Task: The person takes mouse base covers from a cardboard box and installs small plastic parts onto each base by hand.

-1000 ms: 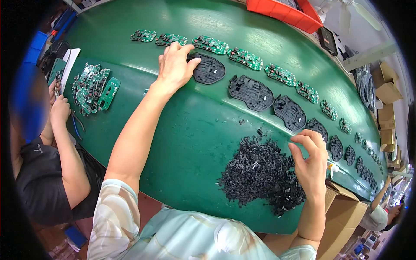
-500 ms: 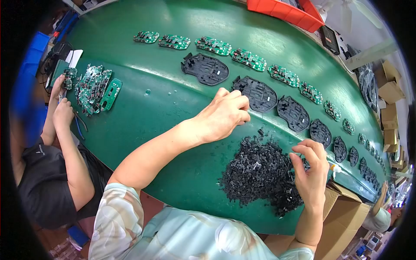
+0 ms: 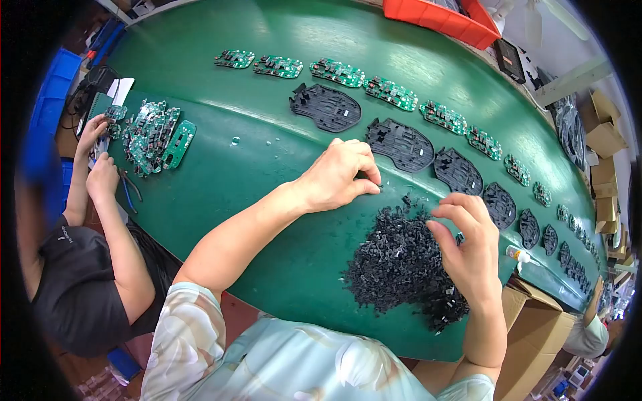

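Observation:
My left hand is over the green table, thumb and forefinger pinched together. A small dark piece seems to show at their tips, too small to make out well. Just beyond it lies a black plastic shell, its ribbed inside facing up. My right hand hovers over the right side of a heap of small black plastic parts. Its thumb and fingers are curved but apart, with nothing visible between them. Part of the heap is hidden behind that hand.
Green circuit boards form a row beyond the black shells. At left, a co-worker's hand works near a pile of boards. A red bin stands at the far edge, a cardboard box at right, and a small white bottle nearby.
My right hand has moved up and slightly left over the heap. My left hand has turned a little, so its thumb and forefinger pinch now shows. The whole view has shifted slightly.

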Tool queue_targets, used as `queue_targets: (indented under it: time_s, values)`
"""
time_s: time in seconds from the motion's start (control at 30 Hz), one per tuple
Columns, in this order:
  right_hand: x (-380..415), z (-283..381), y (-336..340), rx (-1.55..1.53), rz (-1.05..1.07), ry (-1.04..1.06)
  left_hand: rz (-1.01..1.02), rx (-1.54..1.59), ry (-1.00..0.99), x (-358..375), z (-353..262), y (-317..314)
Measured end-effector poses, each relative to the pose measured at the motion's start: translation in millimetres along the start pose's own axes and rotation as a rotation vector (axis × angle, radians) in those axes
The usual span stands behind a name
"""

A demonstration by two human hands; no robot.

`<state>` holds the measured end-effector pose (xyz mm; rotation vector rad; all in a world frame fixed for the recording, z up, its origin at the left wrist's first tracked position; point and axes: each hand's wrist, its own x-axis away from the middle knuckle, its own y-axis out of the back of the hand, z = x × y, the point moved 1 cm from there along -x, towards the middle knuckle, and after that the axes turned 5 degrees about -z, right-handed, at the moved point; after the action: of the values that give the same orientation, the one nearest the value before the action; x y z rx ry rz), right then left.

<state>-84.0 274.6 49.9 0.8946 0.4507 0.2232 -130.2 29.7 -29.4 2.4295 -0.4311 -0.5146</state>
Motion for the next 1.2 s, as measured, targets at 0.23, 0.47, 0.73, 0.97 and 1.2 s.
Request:
queue_targets:
  time_s: [0.23,0.47,0.73,0.97,1.2]
  values:
    - [-34,7,-37,-0.224,0.137,-0.175,-0.084,0.123,-0.054,6,-19,12]
    - [-47,15,-55,-0.386,0.247,-0.219,-0.116,0.181,0.039,19,-23,21]
    - [-63,27,-65,-0.498,0.144,-0.289,-0.096,0.832,0.505,18,-4,33]
    - [-85,9,-66,-0.289,-0.137,0.014,-0.293,0.029,0.342,-32,29,51]
    - [-88,-2,-62,-0.268,-0.107,-0.01,-0.176,-0.386,0.416,-76,62,48]
